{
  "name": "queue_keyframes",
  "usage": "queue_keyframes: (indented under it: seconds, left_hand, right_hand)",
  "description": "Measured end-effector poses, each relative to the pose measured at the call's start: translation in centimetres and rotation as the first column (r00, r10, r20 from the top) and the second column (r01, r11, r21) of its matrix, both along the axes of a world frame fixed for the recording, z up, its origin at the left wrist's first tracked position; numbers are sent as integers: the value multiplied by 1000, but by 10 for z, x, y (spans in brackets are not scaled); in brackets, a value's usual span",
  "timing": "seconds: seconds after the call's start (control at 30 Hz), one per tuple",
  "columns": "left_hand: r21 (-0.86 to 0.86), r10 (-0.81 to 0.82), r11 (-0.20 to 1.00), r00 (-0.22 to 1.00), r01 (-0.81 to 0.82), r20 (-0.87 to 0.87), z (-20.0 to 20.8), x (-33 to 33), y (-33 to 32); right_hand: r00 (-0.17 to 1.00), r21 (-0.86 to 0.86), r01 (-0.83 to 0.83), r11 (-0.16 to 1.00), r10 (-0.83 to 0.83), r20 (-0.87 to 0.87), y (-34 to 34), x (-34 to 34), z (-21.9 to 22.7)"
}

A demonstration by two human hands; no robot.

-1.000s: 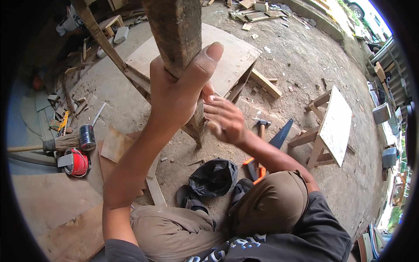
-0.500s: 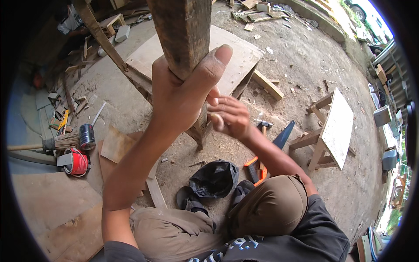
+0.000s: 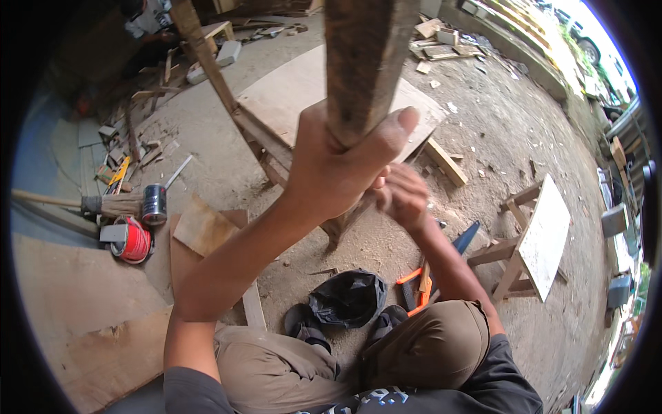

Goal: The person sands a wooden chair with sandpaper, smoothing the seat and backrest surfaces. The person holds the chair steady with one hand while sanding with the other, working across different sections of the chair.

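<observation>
Weathered wooden post point(image 3: 365, 62) stands upright before the person, gripped firmly by the left hand point(image 3: 338, 165). Just behind it, the right hand point(image 3: 403, 196) is curled; what it holds cannot be told. Below lies a black bag point(image 3: 348, 298).

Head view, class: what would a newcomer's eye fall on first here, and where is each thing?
First, the left hand gripping a weathered wooden post that rises at top centre, close to the camera. Just right of it, lower, the right hand works near the post; what it holds cannot be told. On the dusty ground, a red can lies at left and a small wooden stool stands at right.
</observation>
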State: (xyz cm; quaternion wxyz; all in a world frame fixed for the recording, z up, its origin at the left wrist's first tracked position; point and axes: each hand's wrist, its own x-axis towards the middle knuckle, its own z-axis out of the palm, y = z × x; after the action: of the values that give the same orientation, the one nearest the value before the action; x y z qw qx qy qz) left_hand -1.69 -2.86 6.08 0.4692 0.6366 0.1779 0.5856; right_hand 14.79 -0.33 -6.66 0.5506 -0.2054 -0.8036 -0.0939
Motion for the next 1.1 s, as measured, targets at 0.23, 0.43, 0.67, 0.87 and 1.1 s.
queue_keyframes:
  seconds: [0.23, 0.43, 0.67, 0.87, 1.1]
  left_hand:
    - [-114, 34, 993, 999, -37, -26, 11, 1, -10]
    - [-11, 72, 997, 997, -72, -40, 6, 3, -3]
    - [-50, 31, 998, 1000, -30, 7, 5, 1, -5]
    - [81, 82, 994, 990, -73, -113, 6, -4, 0]
    - [-65, 16, 998, 999, -19, -40, 8, -1, -4]
  right_hand:
    - [875, -315, 420, 851, -472, -107, 54, 55, -1]
    - [999, -55, -20, 998, 18, -37, -7, -8, -8]
    - [799, -507, 464, 727, -590, -115, 45, 55, -3]
    - [997, -66, 73, 995, -72, 29, -17, -16, -9]
    - [824, -395, 479, 784, -557, -104, 57, 61, 8]
